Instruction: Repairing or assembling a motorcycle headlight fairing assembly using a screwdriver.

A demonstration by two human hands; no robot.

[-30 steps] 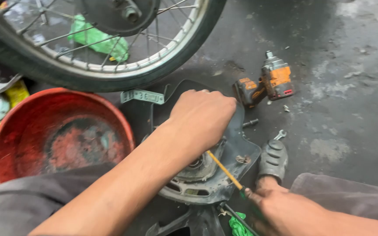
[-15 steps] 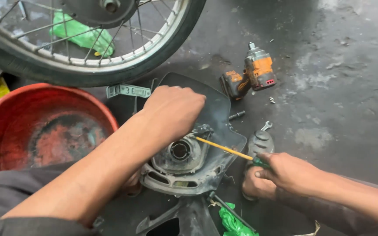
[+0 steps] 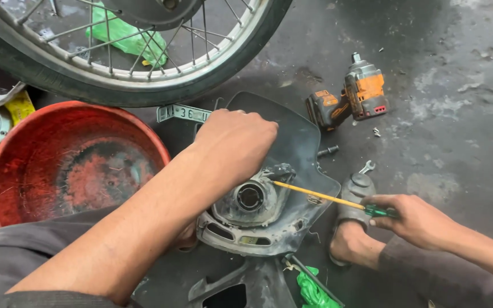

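Note:
My left hand [image 3: 236, 141] rests closed on top of a dark grey motorcycle headlight cowl [image 3: 292, 137] lying on the wet ground, pressing it down. Its grey inner housing with a round socket [image 3: 250, 197] faces up just below that hand. My right hand [image 3: 415, 219] grips a screwdriver [image 3: 326, 198] with a yellow shaft and green handle. The shaft lies nearly flat, its tip at a black fitting on the housing's upper right edge. My foot in a grey sandal [image 3: 354, 219] sits under the right hand.
A spoked motorcycle wheel [image 3: 161, 80] arcs across the top left. A red basin [image 3: 24, 148] stands at the left. An orange and black impact wrench [image 3: 352, 97] lies at the upper right, with a small bolt [image 3: 327, 151] and a wrench end [image 3: 366, 167] nearby. Green plastic [image 3: 313, 290] lies at the bottom.
My right hand has drawn out to the right, so the screwdriver now lies flatter with its tip on the housing's edge. The left hand has stayed on the cowl.

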